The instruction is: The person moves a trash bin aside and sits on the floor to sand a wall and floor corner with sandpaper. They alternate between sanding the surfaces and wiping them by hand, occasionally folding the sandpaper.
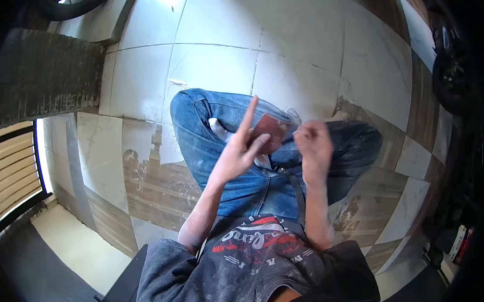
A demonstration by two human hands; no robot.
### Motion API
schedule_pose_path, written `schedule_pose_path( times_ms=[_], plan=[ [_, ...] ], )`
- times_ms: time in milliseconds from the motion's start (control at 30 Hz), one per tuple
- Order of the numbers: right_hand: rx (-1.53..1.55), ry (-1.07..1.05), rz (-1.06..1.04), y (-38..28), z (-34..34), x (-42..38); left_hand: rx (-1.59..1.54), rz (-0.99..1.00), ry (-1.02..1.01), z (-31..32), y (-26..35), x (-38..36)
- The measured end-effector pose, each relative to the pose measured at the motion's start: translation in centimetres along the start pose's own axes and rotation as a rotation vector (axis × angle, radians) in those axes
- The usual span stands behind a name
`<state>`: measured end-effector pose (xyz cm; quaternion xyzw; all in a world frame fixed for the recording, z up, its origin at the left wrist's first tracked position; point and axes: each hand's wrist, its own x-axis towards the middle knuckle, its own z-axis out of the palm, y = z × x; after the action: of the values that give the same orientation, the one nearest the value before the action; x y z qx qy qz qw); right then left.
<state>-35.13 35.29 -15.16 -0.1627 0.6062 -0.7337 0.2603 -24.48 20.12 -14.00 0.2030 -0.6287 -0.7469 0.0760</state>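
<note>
A flat reddish-brown piece (270, 131) is held over my lap, between the thumb and fingers of my left hand (241, 151); the index finger points forward, away from the piece. Just right of the piece, my right hand (314, 146) is raised with its fingers curled and blurred by motion; whether anything is between them is too blurred to tell. Beneath both hands are the blue jeans (227, 118) of my crossed legs. A whitish, crumpled thing (217, 128) lies on the jeans left of the piece.
Tiled floor (213, 69) with white dust and brown patches surrounds me. A wheel (78, 6) stands at the upper left, a motorcycle (451, 74) at the right. Slatted metalwork (14, 168) is at the left, below a rough dark ledge (45, 80).
</note>
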Motion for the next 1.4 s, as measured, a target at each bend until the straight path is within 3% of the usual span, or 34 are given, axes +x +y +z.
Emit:
schedule_pose_path(
  times_ms=[33, 100, 133, 200, 333, 400, 600, 633, 733, 1033, 1133, 1200, 1300, 1400],
  plan=[
    [0.134, -0.021, -0.079, -2.9, 1.0, 0.1, 0.029, 0.056, 0.058, -0.5, -0.7, 0.1],
    [-0.029, -0.075, -0.393, -8.9, 4.4, -0.3, -0.038, 0.068, 0.128, -1.1, -0.8, -0.1],
    [0.23, 0.029, -0.455, -10.9, 7.5, -1.4, -0.071, 0.076, 0.162, -1.4, -0.9, -0.2],
    [0.462, 0.159, -0.508, -11.8, 8.9, -2.9, -0.22, -0.021, 0.194, -1.5, -1.0, -0.8],
    [0.69, -0.354, -0.465, -10.8, 6.1, -0.2, -0.279, -0.041, 0.187, -1.8, -1.1, -1.3],
    [0.755, -0.478, -0.437, -10.8, 6.1, -0.5, -0.181, -0.013, 0.191, -1.9, -1.4, -1.5],
    [0.679, -0.192, -0.242, -13.9, 7.6, -3.5, -0.158, -0.053, 0.182, -1.9, -1.9, -1.7],
    [0.718, -0.397, -0.306, -12.7, 5.9, -1.6, -0.157, -0.051, 0.183, -1.9, -2.1, -1.6],
    [0.822, -0.567, -0.394, -11.1, 5.1, -0.8, -0.108, 0.009, 0.193, -2.0, -2.4, -1.3],
    [0.768, -0.467, -0.414, -11.8, 5.5, -2.4, -0.132, -0.058, 0.194, -1.3, -1.8, -1.6],
    [0.777, -0.483, -0.44, -11.3, 5.1, -2.1, -0.184, -0.045, 0.301, -0.8, -1.7, -1.7],
    [0.768, -0.5, -0.459, -11.4, 5.1, -2.1, -0.128, -0.063, 0.195, -1.5, -2.1, -1.9],
    [0.808, -0.511, -0.521, -11.5, 5.6, -2.5, -0.128, -0.073, 0.191, -1.3, -1.9, -2.0],
    [0.761, -0.537, -0.437, -11.8, 5.0, -3.1, -0.103, -0.085, 0.196, -1.2, -1.5, -2.1]
  ],
)
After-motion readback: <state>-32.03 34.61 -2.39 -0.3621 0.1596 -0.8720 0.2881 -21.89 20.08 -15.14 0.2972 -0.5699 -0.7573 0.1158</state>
